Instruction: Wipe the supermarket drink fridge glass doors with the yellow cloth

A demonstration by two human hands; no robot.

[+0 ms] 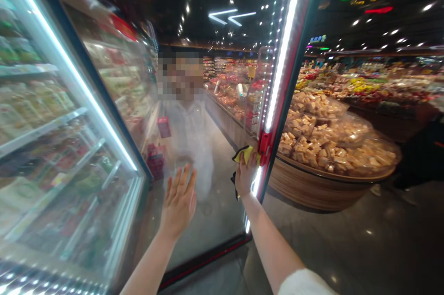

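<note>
An open glass door (222, 202) with a dark frame and a bright light strip stands before me. My left hand (179, 200) is open, its fingers stretched upward and its palm toward the glass; I cannot tell whether it touches. Beside the lit edge of the door, my right hand (245, 175) holds a yellow cloth (244, 152) with a black border. The cloth is bunched by the fingers next to a red handle piece (265, 144) on the frame. Part of the cloth is hidden behind the hand.
Left stands a lit cooler cabinet with shelves (45, 131) of bottles and packs. A figure in a white top (189, 138) shows in or through the glass. Right, a rounded wooden display stand (326, 188) bears piled bagged goods (322, 133). A dark-clothed person (421, 151) is at the far right.
</note>
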